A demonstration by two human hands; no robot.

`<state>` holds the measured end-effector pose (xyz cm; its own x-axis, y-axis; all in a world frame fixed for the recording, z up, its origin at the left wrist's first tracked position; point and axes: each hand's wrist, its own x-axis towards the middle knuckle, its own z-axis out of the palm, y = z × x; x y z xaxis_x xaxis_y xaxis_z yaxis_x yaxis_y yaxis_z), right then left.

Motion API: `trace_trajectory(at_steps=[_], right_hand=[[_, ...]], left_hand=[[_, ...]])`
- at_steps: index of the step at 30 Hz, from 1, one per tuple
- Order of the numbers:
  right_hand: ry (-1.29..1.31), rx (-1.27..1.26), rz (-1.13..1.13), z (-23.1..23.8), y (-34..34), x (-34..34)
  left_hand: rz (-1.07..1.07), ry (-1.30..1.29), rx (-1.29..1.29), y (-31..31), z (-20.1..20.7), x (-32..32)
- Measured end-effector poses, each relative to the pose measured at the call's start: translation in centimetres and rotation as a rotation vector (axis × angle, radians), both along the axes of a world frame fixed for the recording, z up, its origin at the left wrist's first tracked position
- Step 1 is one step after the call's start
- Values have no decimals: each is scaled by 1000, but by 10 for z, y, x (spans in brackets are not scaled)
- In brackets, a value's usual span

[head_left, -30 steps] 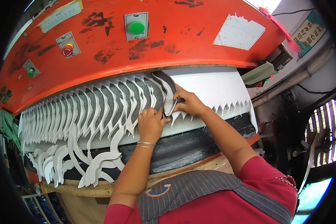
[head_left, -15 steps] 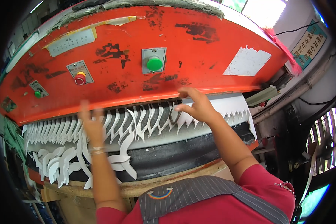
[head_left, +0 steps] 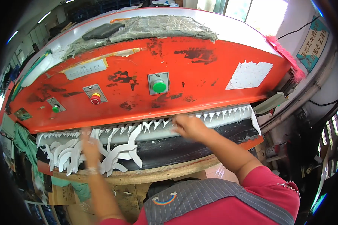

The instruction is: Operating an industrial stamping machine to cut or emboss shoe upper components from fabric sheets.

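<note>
curved white pieces [head_left: 118,155] lie heaped on the left of the black table [head_left: 176,150], perhaps to be clear of the red machine [head_left: 210,82]. our left hand [head_left: 90,149], blurred, is over them; our right hand [head_left: 192,128], fingers curled, is by the machine's lower edge. we cannot tell if either holds anything. a wooden rail [head_left: 169,174] edges the table; a bright window [head_left: 234,14] stands behind.

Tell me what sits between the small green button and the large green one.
A yellow-collared red mushroom-head button, mounted on the red panel; the head view shows it.
</note>
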<state>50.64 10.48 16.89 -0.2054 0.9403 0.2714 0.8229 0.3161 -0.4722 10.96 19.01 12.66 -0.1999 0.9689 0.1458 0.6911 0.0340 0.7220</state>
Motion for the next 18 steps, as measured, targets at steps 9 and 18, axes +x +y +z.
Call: trace_trajectory(at_steps=[9,18], right_hand=[[-249,-147,125,-92,-154,17],[-238,-191,252,-93,-144,32]], left_hand=[[-698,283,111,-196,-59,196],[-563,241,168,-203,-71,207]])
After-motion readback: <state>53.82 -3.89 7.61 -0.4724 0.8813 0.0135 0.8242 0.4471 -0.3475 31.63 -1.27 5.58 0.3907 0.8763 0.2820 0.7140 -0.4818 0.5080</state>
